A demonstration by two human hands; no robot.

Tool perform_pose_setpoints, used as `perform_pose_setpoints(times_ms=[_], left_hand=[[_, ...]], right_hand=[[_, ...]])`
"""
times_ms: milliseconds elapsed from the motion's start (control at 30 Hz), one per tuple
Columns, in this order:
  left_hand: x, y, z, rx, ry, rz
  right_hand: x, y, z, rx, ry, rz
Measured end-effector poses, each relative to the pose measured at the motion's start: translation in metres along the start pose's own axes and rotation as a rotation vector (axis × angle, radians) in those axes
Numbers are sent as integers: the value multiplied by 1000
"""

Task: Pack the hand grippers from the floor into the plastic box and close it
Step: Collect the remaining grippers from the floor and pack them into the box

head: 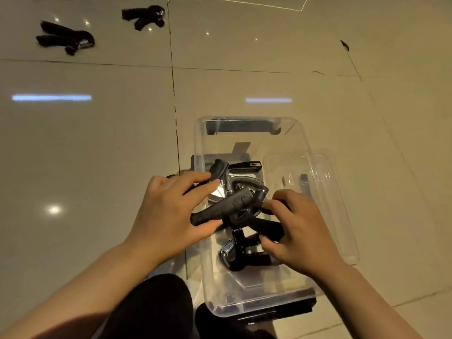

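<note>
The floor [97,148] under me is large glossy beige tile, slick enough to mirror two strip lights and a few small lamp spots, with dark grout lines crossing it and a couple of dark specks lying off to the right. Straight ahead sits the clear plastic box [247,123], an open rectangular tub with rounded corners and thin see-through walls, dark latch pieces showing at its near and far ends. Its transparent lid [327,192] lies flat on the tile against the box's right side. My left hand [168,216] is over the box's left edge, fingers stretched long and my thumb pressed under a black hand gripper [220,211], whose handle is matte and ribbed. My right hand [298,231] has its fingers curled around the other handle [269,228] of the same tangle of black grippers, above the middle of the box. Beneath them more grippers rest on the box bottom, one with a shiny coiled steel spring [228,248] and another with a grey metal frame [232,182]. Two further grippers are on the tile far off at the upper left, well apart from the box: one [66,37] nearer the left edge, one [146,17] beside the grout line. My dark-clothed knee [151,304] is just beside the near left corner.
</note>
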State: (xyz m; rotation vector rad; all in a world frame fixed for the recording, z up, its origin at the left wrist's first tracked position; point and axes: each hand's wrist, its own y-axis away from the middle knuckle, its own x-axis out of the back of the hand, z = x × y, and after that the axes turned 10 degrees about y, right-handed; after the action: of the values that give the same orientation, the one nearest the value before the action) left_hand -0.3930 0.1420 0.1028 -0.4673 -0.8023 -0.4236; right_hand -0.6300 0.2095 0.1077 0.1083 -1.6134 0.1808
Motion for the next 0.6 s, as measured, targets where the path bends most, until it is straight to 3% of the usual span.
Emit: perform_pose_setpoints(times_ms=[233, 400, 600], left_hand=[[-11, 0, -2, 48, 0, 88], [-18, 0, 1, 142, 133, 138], [-22, -1, 0, 264, 190, 255]], right_hand=[[-28, 12, 2, -76, -104, -123], [-8, -14, 17, 35, -17, -90], [-14, -50, 19, 184, 109, -201]])
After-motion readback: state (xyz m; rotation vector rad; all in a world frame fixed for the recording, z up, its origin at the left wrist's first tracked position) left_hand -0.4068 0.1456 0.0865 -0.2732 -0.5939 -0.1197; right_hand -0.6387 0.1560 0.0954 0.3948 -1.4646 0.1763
